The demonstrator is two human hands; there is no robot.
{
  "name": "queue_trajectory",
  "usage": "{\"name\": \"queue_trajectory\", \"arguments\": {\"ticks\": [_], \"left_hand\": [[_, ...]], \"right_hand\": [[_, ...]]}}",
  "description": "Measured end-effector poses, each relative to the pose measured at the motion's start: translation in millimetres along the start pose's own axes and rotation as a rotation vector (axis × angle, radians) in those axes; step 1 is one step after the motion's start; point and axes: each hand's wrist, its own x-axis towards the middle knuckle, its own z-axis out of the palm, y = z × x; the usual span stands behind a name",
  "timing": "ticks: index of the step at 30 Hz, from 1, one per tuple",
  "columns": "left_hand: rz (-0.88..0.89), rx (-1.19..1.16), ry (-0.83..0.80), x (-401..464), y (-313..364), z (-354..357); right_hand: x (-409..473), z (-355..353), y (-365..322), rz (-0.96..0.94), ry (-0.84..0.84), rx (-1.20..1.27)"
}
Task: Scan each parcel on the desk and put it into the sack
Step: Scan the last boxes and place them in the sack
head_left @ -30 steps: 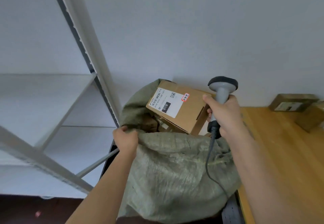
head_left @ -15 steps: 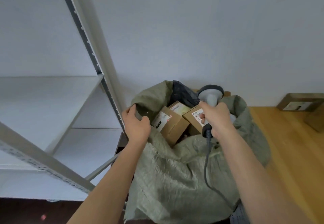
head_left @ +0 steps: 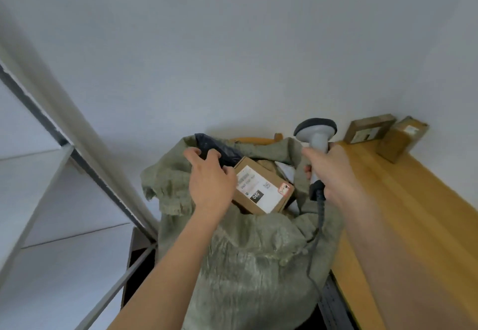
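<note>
my left hand (head_left: 210, 183) spread loose over the box (head_left: 262, 188) in the sack (head_left: 248, 260) | right hand (head_left: 333, 172) gripping scanner (head_left: 316, 133)

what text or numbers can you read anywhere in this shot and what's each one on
"060" in white on a black patch, on the white label of the cardboard parcel in the sack.
"060" with more characters after it, on the same label above the patch: too blurred to read.
Barcode, square code and small red-edged sticker on that parcel: not readable.
Labels on the two parcels on the desk, the left box and the right box: too small to read.
</note>
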Motion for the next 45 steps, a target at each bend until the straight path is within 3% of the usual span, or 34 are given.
{"name": "queue_trajectory", "arguments": {"ticks": [8,12,22,31,37,45], "left_hand": [[0.366,-0.133,-0.277,8.5,132.6,110.1],[0.495,-0.109,-0.405,15.3,198.0,186.1],[0.544,0.026,-0.732,47.8,352.2,416.9],[0.500,0.167,-0.670,67.9,420.1,582.8],[0.427,-0.062,-0.730,76.2,421.3,623.0],[0.244,-0.165,-0.811,28.4,374.8,570.9]], "right_hand": [[62.7,-141.6,-2.9,0.029,0.336,0.002],[115.1,-204.2,3.5,0.050,0.424,0.034],[278.1,-320.6,48.8,0.131,0.497,-0.003],[344.9,-361.0,116.9,0.187,0.445,-0.059],[342.1,-382.2,144.9,0.219,0.446,-0.064],[321.3,-393.2,140.7,0.281,0.547,0.053]]}}
